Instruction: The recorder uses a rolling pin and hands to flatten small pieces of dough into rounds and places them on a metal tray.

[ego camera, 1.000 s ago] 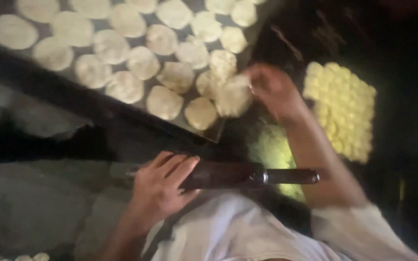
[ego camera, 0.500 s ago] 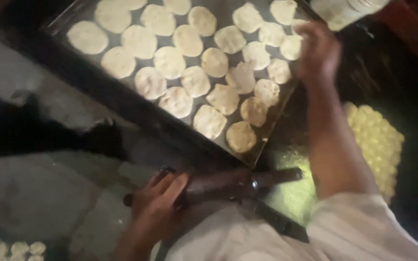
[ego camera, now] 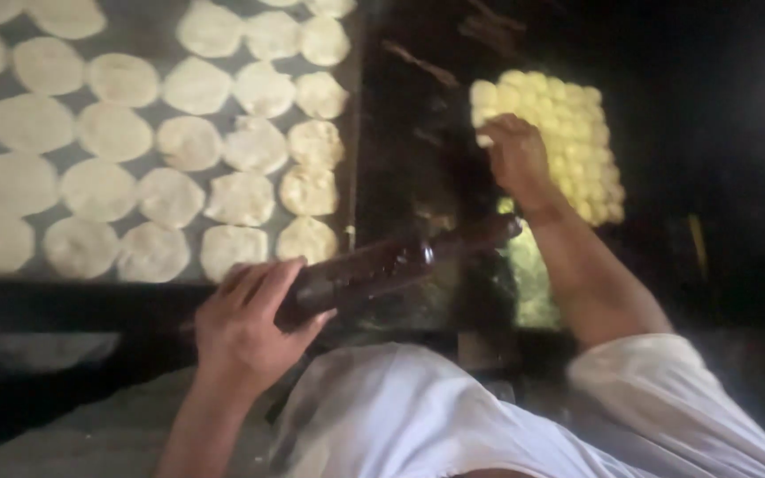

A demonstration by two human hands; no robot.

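My left hand (ego camera: 245,323) grips a dark wooden rolling pin (ego camera: 391,265) that lies slanted over the dark work surface. My right hand (ego camera: 515,155) reaches to a block of small yellowish dough balls (ego camera: 568,133) at the right and pinches one ball at the block's left edge. A metal tray (ego camera: 354,133) at the left carries several flat round dough discs (ego camera: 241,199) laid in rows.
A dark board (ego camera: 409,168) lies between the tray and the dough balls. A glossy greenish patch (ego camera: 529,274) shows under my right forearm. My white garment (ego camera: 453,416) fills the bottom of the view. The far right is dark.
My right hand has left the tray of discs and moved right to the dough balls. The view has swung, bringing the tray to the left. My left hand still holds the rolling pin.
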